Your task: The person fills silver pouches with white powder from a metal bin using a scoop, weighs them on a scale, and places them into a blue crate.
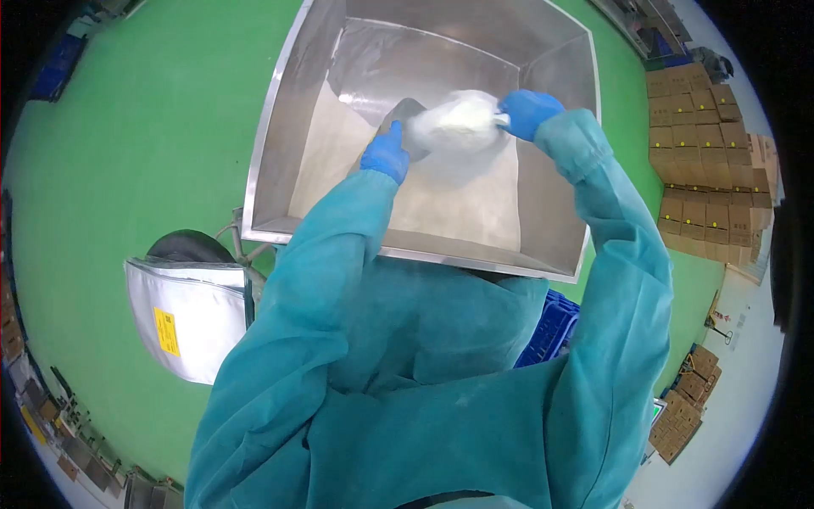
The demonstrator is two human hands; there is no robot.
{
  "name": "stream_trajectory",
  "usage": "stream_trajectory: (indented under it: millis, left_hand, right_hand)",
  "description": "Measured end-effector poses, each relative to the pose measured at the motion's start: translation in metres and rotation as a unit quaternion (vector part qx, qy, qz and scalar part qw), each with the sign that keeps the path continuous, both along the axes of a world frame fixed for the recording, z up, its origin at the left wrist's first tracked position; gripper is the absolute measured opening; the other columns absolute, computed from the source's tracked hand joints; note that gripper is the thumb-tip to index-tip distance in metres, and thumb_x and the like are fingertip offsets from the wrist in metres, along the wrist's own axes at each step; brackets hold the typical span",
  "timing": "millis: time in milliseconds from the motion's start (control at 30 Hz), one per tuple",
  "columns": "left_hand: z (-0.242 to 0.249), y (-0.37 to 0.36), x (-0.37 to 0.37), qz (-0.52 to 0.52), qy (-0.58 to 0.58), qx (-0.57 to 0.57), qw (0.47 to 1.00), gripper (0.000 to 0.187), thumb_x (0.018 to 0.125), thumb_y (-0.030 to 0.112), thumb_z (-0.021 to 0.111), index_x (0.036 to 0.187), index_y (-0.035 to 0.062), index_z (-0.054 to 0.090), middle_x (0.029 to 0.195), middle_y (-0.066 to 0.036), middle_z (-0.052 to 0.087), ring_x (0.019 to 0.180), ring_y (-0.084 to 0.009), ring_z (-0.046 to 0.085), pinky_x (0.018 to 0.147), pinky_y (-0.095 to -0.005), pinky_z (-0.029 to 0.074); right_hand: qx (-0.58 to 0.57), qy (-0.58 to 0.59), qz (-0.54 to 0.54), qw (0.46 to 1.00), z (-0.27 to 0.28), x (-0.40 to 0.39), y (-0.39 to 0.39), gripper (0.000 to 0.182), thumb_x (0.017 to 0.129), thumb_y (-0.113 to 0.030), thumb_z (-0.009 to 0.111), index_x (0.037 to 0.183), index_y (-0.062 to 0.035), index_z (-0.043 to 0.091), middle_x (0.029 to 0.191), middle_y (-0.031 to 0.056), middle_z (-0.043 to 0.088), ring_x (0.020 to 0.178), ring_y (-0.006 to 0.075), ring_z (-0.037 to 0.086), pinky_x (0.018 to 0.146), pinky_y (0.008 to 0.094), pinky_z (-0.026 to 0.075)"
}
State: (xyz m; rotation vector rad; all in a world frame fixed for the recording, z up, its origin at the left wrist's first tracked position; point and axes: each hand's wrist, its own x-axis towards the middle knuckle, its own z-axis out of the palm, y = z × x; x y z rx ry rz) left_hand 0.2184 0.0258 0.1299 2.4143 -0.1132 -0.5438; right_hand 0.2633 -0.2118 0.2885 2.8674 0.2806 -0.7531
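Note:
My right hand, in a blue glove, is closed around the pale handle of a scoop. White powder is heaped in the scoop, slightly blurred by motion. At the other end, the scoop's grey front meets my left hand, also gloved in blue. One finger of that hand points up along the edge while the others grip it; part of its grasp is hidden. Both hands are over a large stainless-steel bin. A layer of off-white powder covers much of the bin's floor.
A silvery bag with a yellow label rests on a dark round seat at the left. A blue crate is below the bin's right corner. Stacked cardboard boxes stand beyond the green floor.

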Motion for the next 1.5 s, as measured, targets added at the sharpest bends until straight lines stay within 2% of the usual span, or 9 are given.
stream_trajectory:
  millis: [133, 300, 467, 567, 767, 833, 900, 1333, 1500]
  left_hand:
    - [-0.005, 0.0, 0.001, 0.025, -0.026, 0.006, 0.999, 0.058, 0.079, 0.015, 0.05, 0.136, 0.0116, 0.036, 0.101, -0.023, 0.061, 0.096, -0.0392, 0.058, 0.084, -0.0448, 0.047]
    - [-0.011, 0.006, 0.017, 0.019, -0.017, 0.021, 0.999, 0.054, 0.078, 0.015, 0.052, 0.131, 0.0094, 0.043, 0.099, -0.022, 0.062, 0.094, -0.0377, 0.06, 0.083, -0.0446, 0.047]
    - [-0.003, 0.035, 0.031, 0.065, -0.086, 0.01, 0.994, 0.047, 0.077, 0.015, 0.053, 0.123, 0.0138, 0.053, 0.098, -0.02, 0.063, 0.095, -0.0363, 0.06, 0.084, -0.0442, 0.047]
    - [0.013, 0.054, 0.034, 0.083, -0.095, -0.013, 0.992, 0.042, 0.078, 0.015, 0.054, 0.12, 0.0152, 0.058, 0.104, -0.02, 0.062, 0.099, -0.0352, 0.059, 0.087, -0.0416, 0.046]
    - [0.023, 0.048, 0.02, 0.009, -0.104, 0.01, 0.995, 0.042, 0.079, 0.014, 0.053, 0.121, 0.0196, 0.057, 0.096, -0.02, 0.063, 0.093, -0.0359, 0.06, 0.083, -0.043, 0.048]
    - [0.016, 0.048, 0.02, -0.005, -0.095, 0.014, 0.995, 0.043, 0.079, 0.014, 0.053, 0.122, 0.0209, 0.055, 0.094, -0.02, 0.063, 0.092, -0.0362, 0.06, 0.082, -0.0439, 0.048]
    - [0.01, 0.048, 0.019, -0.012, -0.085, 0.026, 0.996, 0.044, 0.08, 0.014, 0.052, 0.123, 0.0211, 0.054, 0.093, -0.02, 0.063, 0.092, -0.0364, 0.06, 0.081, -0.0441, 0.048]
    - [-0.004, 0.021, 0.011, 0.0, -0.066, -0.008, 0.998, 0.045, 0.08, 0.013, 0.052, 0.125, 0.0153, 0.053, 0.103, -0.02, 0.062, 0.096, -0.0353, 0.059, 0.085, -0.0421, 0.047]
    - [0.001, 0.016, 0.002, 0.012, -0.063, -0.006, 0.998, 0.048, 0.08, 0.014, 0.052, 0.128, 0.0135, 0.05, 0.104, -0.02, 0.061, 0.098, -0.0351, 0.059, 0.086, -0.0414, 0.046]
  right_hand:
    - [0.172, -0.118, 0.23, 0.95, -0.026, -0.001, 0.038, 0.027, 0.083, -0.026, 0.053, 0.102, -0.0099, 0.063, 0.095, 0.0141, 0.064, 0.087, 0.032, 0.061, 0.078, 0.0399, 0.048]
    - [0.126, -0.064, 0.208, 0.968, -0.02, -0.02, 0.135, 0.02, 0.075, -0.022, 0.056, 0.08, -0.0054, 0.066, 0.078, 0.0177, 0.064, 0.076, 0.0339, 0.062, 0.071, 0.0421, 0.048]
    - [0.172, -0.191, 0.18, 0.949, 0.018, -0.024, 0.097, 0.02, 0.072, -0.022, 0.058, 0.083, -0.0078, 0.068, 0.077, 0.0162, 0.065, 0.078, 0.0331, 0.063, 0.071, 0.0415, 0.05]
    - [-0.044, -0.107, -0.082, 0.99, 0.051, -0.009, 0.084, 0.025, 0.075, -0.027, 0.057, 0.088, -0.0107, 0.07, 0.084, 0.0148, 0.066, 0.081, 0.0324, 0.064, 0.071, 0.042, 0.051]
    - [0.104, -0.086, 0.151, 0.979, -0.16, -0.05, 0.001, 0.024, 0.076, -0.029, 0.057, 0.084, -0.0114, 0.071, 0.088, 0.0137, 0.068, 0.082, 0.032, 0.064, 0.072, 0.0414, 0.051]
    - [0.095, 0.178, -0.012, 0.979, -0.251, -0.061, 0.01, 0.034, 0.077, -0.036, 0.052, 0.089, -0.0102, 0.07, 0.093, 0.0124, 0.067, 0.086, 0.0318, 0.064, 0.076, 0.0427, 0.049]
    - [0.059, 0.169, -0.034, 0.983, -0.302, -0.088, 0.015, 0.037, 0.081, -0.041, 0.049, 0.093, -0.0124, 0.07, 0.098, 0.0119, 0.066, 0.092, 0.0308, 0.063, 0.081, 0.0423, 0.048]
    - [-0.029, 0.026, -0.107, 0.993, 0.021, -0.048, -0.014, 0.039, 0.086, -0.043, 0.046, 0.091, -0.012, 0.069, 0.096, 0.0118, 0.066, 0.092, 0.0304, 0.062, 0.081, 0.0416, 0.048]
    - [0.106, -0.058, -0.014, 0.993, 0.015, -0.01, 0.023, 0.035, 0.082, -0.041, 0.052, 0.088, -0.01, 0.068, 0.089, 0.0145, 0.066, 0.085, 0.0335, 0.062, 0.075, 0.043, 0.048]
